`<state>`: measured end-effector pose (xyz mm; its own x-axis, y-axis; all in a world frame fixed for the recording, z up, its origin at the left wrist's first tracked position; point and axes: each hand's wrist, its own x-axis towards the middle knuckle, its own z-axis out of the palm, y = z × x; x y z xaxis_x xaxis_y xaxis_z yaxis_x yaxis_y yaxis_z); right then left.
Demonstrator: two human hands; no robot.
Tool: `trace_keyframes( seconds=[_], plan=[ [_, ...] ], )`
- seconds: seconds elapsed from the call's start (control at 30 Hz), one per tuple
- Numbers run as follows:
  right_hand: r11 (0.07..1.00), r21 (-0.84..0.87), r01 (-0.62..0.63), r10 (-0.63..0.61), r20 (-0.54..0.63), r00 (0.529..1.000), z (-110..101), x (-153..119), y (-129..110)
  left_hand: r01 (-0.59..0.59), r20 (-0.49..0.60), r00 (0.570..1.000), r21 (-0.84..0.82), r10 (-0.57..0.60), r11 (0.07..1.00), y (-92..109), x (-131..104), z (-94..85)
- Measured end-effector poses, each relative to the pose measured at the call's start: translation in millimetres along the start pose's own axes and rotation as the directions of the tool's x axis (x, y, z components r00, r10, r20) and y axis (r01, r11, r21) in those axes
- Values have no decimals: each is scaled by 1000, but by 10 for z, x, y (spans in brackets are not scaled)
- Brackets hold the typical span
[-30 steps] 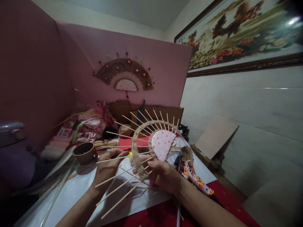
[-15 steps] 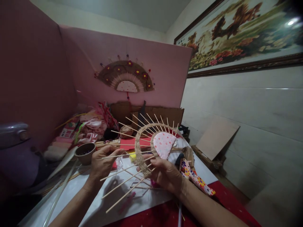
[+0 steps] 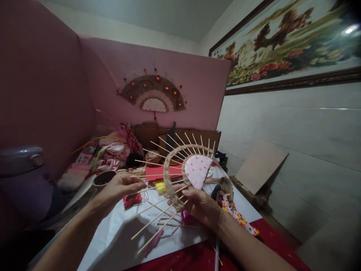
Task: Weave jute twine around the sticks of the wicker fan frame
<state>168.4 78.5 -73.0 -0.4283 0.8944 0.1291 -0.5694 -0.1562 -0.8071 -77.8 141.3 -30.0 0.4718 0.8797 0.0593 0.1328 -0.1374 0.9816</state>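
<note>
A half-made fan of thin wooden sticks, woven through with a band of twine [image 3: 167, 174], is held up over the table. At its base sits a half-round pink cloth panel with red dots [image 3: 197, 171]. My right hand [image 3: 204, 209] grips the fan at its lower side, thumb on the front and fingers behind, partly hidden. To the left, my left hand [image 3: 120, 190] has thumb and fingers closed around the outer part of one wooden stick [image 3: 158, 186]. The sticks spread out beyond the twine band, their ends bare.
A finished fan [image 3: 150, 88] hangs on the pink wall panel. Behind my hands are a bowl [image 3: 103, 178], a pile of cloth [image 3: 113, 148], red paper [image 3: 150, 173] and a ball of twine [image 3: 153, 157]. Flowered cloth [image 3: 237, 214] lies at right; a purple container [image 3: 21, 184] stands left.
The left hand has shifted slightly up and its fingers have straightened along the stick. The fan appears a little farther right, while the right hand keeps its grip. The camera view has shifted slightly.
</note>
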Motion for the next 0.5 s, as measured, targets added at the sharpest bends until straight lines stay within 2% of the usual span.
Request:
trace_keyframes(
  seconds=[0.13, 0.27, 0.43, 0.5],
  plan=[
    [999, -24, 28, -28, 1, 1000, 34, -8, -35, 8, -147, 989, 235, 28, 972, -28, 41, 4],
    [998, -31, 48, -48, -1, 999, 29, 5, -42, -93, -225, 953, 421, 203, 902, -57, 60, -17],
    [996, -70, 57, -61, -55, 997, 14, 18, -41, -199, -169, 920, 573, 353, 795, -21, 23, -119],
    [995, -93, 44, -52, -86, 995, 18, 19, -42, -279, -102, 878, 685, 468, 673, 19, 6, -138]
  ],
)
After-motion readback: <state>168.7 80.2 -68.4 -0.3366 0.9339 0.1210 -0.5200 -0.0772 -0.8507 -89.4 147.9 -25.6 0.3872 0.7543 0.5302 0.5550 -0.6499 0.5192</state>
